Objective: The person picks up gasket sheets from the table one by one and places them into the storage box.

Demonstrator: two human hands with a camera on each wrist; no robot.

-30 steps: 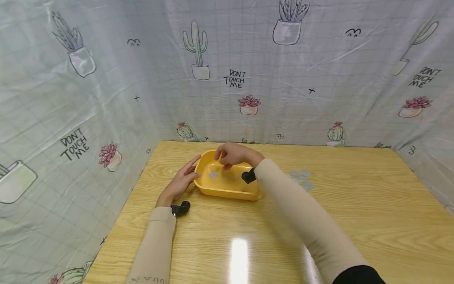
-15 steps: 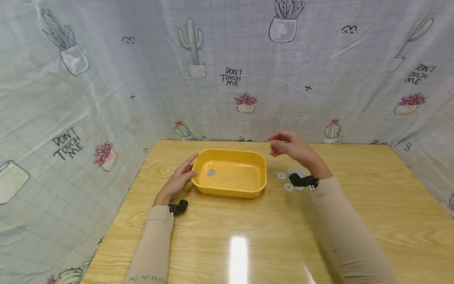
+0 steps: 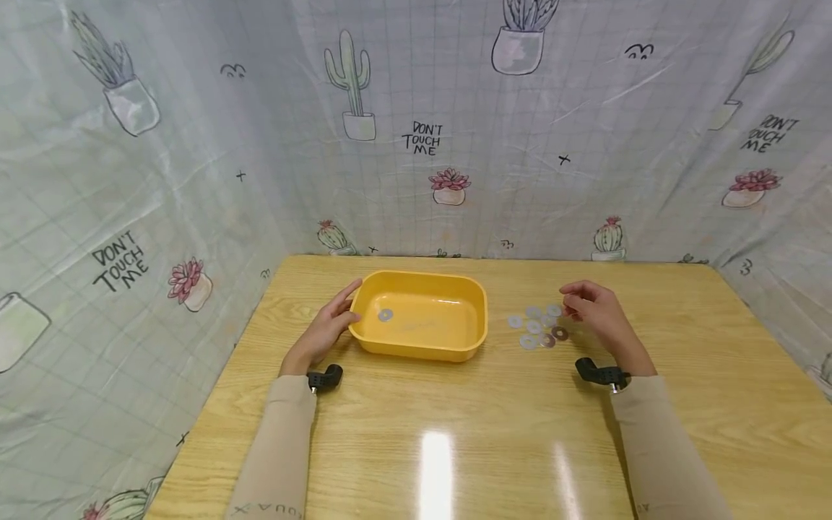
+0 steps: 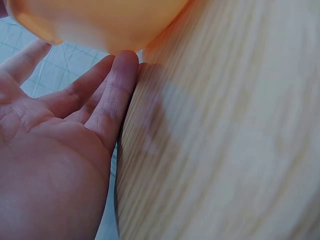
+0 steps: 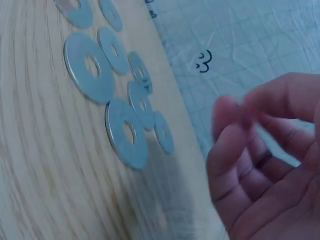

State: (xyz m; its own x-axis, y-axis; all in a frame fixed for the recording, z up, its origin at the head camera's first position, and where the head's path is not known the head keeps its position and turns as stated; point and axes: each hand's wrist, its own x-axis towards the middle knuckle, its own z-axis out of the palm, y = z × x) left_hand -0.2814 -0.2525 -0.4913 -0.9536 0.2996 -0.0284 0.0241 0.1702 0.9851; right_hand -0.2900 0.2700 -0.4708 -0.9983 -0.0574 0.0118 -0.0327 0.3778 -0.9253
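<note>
A yellow plastic tray (image 3: 416, 352) stands on the table, with one flat metal washer (image 3: 383, 315) lying inside near its left end. My left hand (image 3: 323, 329) is at the tray's left end, its fairly straight fingers touching the outer wall, as the left wrist view also shows (image 4: 55, 140). Several washers (image 3: 534, 327) lie loosely grouped on the table right of the tray. Just right of them hovers my right hand (image 3: 599, 315), fingers loosely bent. In the right wrist view its thumb and fingertips are close together and blurred, with no washer visible between them.
The wooden table (image 3: 390, 419) runs toward me in front of the tray. A patterned cloth (image 3: 403, 87) with cactus drawings hangs behind the table and along its sides. Each wrist carries a small black camera (image 3: 594, 372).
My right hand has moved from above the tray, rightward past the washers, and lowered to their right side. The left hand stays at the tray's end. The view has shifted slightly.
</note>
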